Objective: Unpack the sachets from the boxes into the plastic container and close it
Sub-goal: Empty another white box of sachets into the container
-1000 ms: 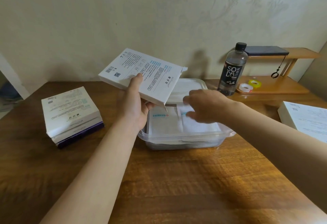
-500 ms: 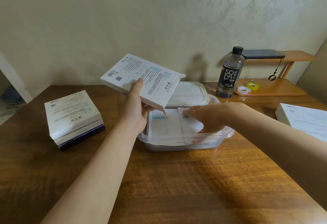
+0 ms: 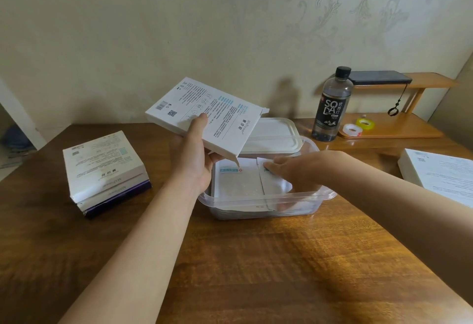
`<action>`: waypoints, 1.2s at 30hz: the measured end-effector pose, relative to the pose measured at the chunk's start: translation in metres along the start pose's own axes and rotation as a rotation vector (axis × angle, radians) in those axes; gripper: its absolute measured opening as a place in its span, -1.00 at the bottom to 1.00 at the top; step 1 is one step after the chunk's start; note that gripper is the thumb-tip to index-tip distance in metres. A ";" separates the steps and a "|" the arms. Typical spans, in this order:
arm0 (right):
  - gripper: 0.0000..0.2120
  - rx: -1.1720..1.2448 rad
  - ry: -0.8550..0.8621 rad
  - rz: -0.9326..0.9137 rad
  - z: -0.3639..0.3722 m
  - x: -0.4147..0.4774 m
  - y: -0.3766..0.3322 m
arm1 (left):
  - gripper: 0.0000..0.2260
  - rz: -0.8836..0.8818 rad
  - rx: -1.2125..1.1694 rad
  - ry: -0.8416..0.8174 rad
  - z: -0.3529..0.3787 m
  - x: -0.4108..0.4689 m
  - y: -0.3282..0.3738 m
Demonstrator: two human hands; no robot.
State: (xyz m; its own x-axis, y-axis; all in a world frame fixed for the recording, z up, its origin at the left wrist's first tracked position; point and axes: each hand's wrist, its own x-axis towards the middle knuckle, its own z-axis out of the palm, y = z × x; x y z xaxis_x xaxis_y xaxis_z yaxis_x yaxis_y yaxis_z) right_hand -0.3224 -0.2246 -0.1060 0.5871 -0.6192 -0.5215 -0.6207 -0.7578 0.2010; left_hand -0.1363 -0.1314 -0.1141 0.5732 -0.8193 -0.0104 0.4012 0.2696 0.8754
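Sachets (image 3: pixel 238 183): flat white packets lying side by side inside the clear plastic container (image 3: pixel 294 211), which sits mid-table with its top open. The rightmost packet overlaps its neighbour and tilts down toward the near wall, so it is probably only just going in.

Right hand (image 3: pixel 299 170): reaches into the container with its fingers on that packet's upper edge. Thumb hidden, so I cannot tell whether it pinches or merely presses the packet flat.

Left hand (image 3: pixel 194 159): grips a white box (image 3: pixel 204 111), held tilted above the container's left end with the open flap end lowest. It looks kept close so each draw is short.

Lid (image 3: pixel 273 134): lies just behind the container, not yet fitted.

Stack of boxes (image 3: pixel 102 165): waits at left on the table (image 3: pixel 256 259). Another box (image 3: pixel 442 172) sits at far right, possibly the emptied pile.

Soda bottle (image 3: pixel 331 108) stands behind.
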 end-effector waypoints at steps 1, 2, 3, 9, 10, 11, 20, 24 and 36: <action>-0.09 -0.006 -0.006 0.002 0.001 0.002 0.000 | -0.83 -0.002 0.000 0.000 0.000 0.000 0.000; -0.10 -0.005 -0.009 0.002 0.000 0.002 0.000 | -0.82 -0.005 0.001 0.001 0.000 0.000 0.000; -0.11 0.004 -0.001 -0.002 -0.002 0.001 0.001 | -0.82 -0.009 0.007 -0.001 0.001 0.000 0.001; -0.12 0.255 0.188 0.051 -0.020 -0.037 0.030 | -0.76 -0.110 0.055 -0.041 0.023 -0.010 0.012; -0.28 0.330 0.263 0.055 -0.023 -0.046 0.041 | -0.77 -0.141 0.052 -0.073 0.031 -0.015 0.014; -0.54 0.400 0.352 0.072 -0.024 -0.057 0.051 | -0.80 -0.164 0.057 -0.110 0.039 -0.019 0.015; -0.70 1.748 0.741 0.055 0.019 -0.162 0.120 | -0.62 -0.336 0.119 -0.556 0.136 -0.076 -0.007; -0.76 1.792 0.846 0.105 0.060 -0.199 0.145 | -0.60 -0.399 0.253 -0.636 0.191 -0.105 -0.031; -0.75 1.544 0.833 0.596 0.160 -0.227 0.196 | -0.68 -0.236 0.760 -0.624 0.271 -0.115 -0.134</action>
State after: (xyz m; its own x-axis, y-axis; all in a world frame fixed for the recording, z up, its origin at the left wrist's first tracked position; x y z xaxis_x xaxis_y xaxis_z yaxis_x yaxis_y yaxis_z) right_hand -0.6607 -0.1997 -0.0811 -0.0855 -0.9927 -0.0853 -0.3999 0.1126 -0.9096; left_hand -0.4501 -0.2102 -0.0988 -0.0252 -0.9869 -0.1591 -0.2302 -0.1492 0.9616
